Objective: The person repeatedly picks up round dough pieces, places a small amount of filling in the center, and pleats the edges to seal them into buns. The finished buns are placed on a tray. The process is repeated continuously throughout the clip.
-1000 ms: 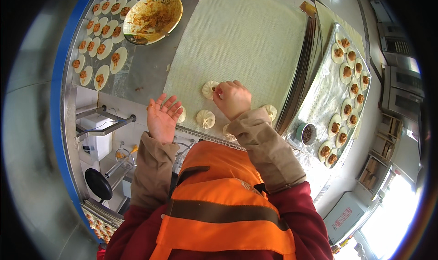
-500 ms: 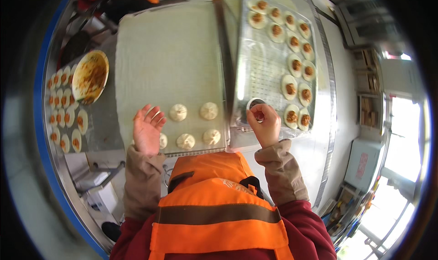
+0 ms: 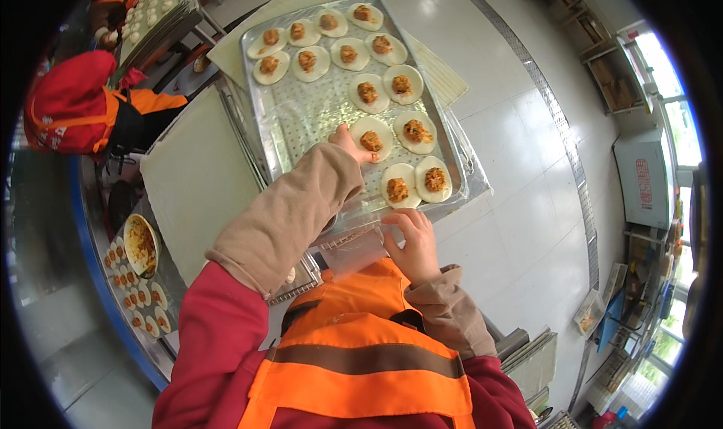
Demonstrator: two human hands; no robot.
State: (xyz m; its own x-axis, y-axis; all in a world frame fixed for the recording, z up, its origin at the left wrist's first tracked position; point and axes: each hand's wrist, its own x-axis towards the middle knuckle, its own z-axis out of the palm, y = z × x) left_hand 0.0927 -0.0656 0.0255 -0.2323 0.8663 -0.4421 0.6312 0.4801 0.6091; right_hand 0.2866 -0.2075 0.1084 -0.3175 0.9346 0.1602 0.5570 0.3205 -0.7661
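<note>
My left hand [image 3: 354, 144] reaches across to the metal tray [image 3: 260, 120], its arm slanting in from the lower left. Its thumb and fingers close round the left edge of a dough wrapper [image 3: 374, 126] topped with an orange-brown filling [image 3: 370, 141]. That wrapper lies flat among several similar ones. Over the tray's near edge, my right hand [image 3: 413, 242] has bent fingers with a gap between thumb and forefinger, and nothing shows in it. Beside it hangs clear plastic film [image 3: 354, 250]. My left sleeve hides part of the tray's near left side.
Left of the tray is a cloth-covered board [image 3: 197, 154]; one pleated bun [image 3: 291, 276] peeks out by my sleeve. Farther left are a bowl of filling [image 3: 141, 244] and more filled wrappers [image 3: 141, 296]. A person in red and orange [image 3: 83, 105] stands at the upper left.
My view has turned right toward the tray. My left hand went from above the buns to a filled wrapper. My right hand left the small dark dish, which no longer shows, and its fingers loosened.
</note>
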